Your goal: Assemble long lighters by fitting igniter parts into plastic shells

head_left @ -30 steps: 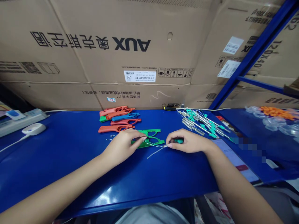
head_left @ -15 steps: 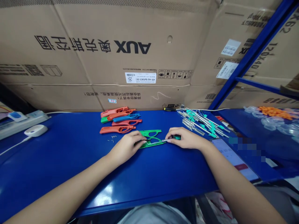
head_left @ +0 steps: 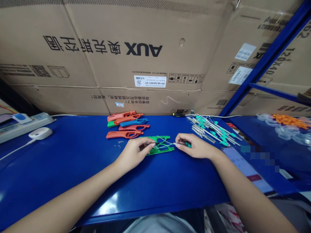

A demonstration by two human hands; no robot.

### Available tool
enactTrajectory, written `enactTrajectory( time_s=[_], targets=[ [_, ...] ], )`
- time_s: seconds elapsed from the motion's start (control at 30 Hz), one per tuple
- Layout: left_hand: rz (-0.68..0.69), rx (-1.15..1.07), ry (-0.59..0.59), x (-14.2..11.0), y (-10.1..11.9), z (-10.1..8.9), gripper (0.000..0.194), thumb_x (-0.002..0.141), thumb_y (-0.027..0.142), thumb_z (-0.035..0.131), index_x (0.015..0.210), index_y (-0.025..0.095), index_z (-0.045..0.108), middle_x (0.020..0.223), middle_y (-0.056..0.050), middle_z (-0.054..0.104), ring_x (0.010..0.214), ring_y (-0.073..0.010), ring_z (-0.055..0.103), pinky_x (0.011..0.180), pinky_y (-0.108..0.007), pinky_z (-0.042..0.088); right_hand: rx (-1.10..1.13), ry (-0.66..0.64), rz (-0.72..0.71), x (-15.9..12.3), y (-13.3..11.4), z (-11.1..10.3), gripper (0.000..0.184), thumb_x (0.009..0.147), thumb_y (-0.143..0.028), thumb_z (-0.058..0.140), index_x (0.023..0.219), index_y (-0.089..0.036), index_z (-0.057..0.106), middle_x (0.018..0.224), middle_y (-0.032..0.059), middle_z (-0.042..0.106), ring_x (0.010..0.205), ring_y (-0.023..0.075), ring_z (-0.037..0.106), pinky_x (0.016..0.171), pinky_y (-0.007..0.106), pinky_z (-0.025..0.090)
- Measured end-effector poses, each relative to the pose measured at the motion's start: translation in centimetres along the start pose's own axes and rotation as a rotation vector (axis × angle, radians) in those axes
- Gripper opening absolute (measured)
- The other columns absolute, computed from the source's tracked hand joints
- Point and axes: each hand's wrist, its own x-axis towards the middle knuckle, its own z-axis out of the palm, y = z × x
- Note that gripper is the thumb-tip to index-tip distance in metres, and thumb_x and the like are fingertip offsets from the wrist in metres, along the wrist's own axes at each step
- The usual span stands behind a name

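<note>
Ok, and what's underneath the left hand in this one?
Beyond the fingertips of the left hand, green plastic parts show on the blue table, with pale wires over them. The hand covers their other ends; anything directly beneath it can't be seen.

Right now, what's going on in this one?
A person's left hand pinches thin wires near one end, and the right hand holds a slim metal-and-green part at the other. Between them, the wires cross over green casing pieces on the blue table. Coloured casings lie beyond, metal rods to the right.
</note>
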Motion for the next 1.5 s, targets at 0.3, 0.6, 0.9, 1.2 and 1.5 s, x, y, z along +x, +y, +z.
enactTrajectory(
  time_s=[0.3, 0.6, 0.9, 1.2, 1.5],
  targets=[
    [-0.053, -0.086, 0.044, -0.3, 0.1, 0.6, 0.024, 0.093, 0.04, 0.059, 0.093, 0.018, 0.069, 0.072, -0.001, 0.066, 0.065, -0.0152, 0.062, 0.06, -0.024, 0.051, -0.284, 0.026, 0.077, 0.1, -1.0, 0.8, 0.023, 0.097, -0.042, 0.051, 0.087, -0.022, 0.056, 0.072, -0.0021, 0.059, 0.061, 0.0127, 0.05, 0.059, 0.025, 0.031],
    [-0.181, -0.321, -0.036, -0.1, 0.8, 0.9, 0.03, 0.09, 0.045, 0.061, 0.082, 0.017, 0.068, 0.073, -0.003, 0.072, 0.058, -0.0125, 0.062, 0.059, -0.025, 0.054, -0.422, 0.081, -0.081, 0.3, -1.1, 1.2, 0.053, 0.089, -0.059, 0.061, 0.058, -0.019, 0.043, 0.06, -0.0008, 0.053, 0.06, 0.0122, 0.048, 0.058, 0.027, 0.027],
    [-0.177, -0.318, -0.036, -0.1, 0.5, 0.8, 0.027, 0.09, 0.042, 0.064, 0.089, 0.016, 0.071, 0.074, -0.003, 0.074, 0.061, -0.014, 0.065, 0.06, -0.026, 0.055, -0.403, 0.131, -0.125, 0.3, -1.2, 1.0, 0.05, 0.092, -0.053, 0.059, 0.06, -0.019, 0.042, 0.06, -0.0004, 0.051, 0.061, 0.0131, 0.048, 0.059, 0.027, 0.027],
    [0.211, 0.242, -0.019, -0.5, -0.4, 0.0, 0.015, 0.094, 0.024, 0.064, 0.103, 0.019, 0.075, 0.098, -0.006, 0.076, 0.089, -0.0208, 0.07, 0.081, -0.033, 0.055, -0.41, 0.083, -0.05, 0.4, -0.6, 1.0, 0.046, 0.095, -0.053, 0.055, 0.065, -0.019, 0.048, 0.066, -0.0006, 0.055, 0.065, 0.0127, 0.051, 0.059, 0.026, 0.028],
    [0.233, 0.332, -0.029, -0.1, -1.8, 0.4, 0.016, 0.093, 0.02, 0.065, 0.105, 0.017, 0.076, 0.098, -0.007, 0.071, 0.086, -0.0194, 0.069, 0.078, -0.032, 0.056, -0.469, 0.035, 0.04, 0.7, 0.0, 1.6, 0.046, 0.096, -0.053, 0.053, 0.066, -0.018, 0.05, 0.068, -0.0009, 0.057, 0.063, 0.0111, 0.05, 0.056, 0.026, 0.022]
  ],
)
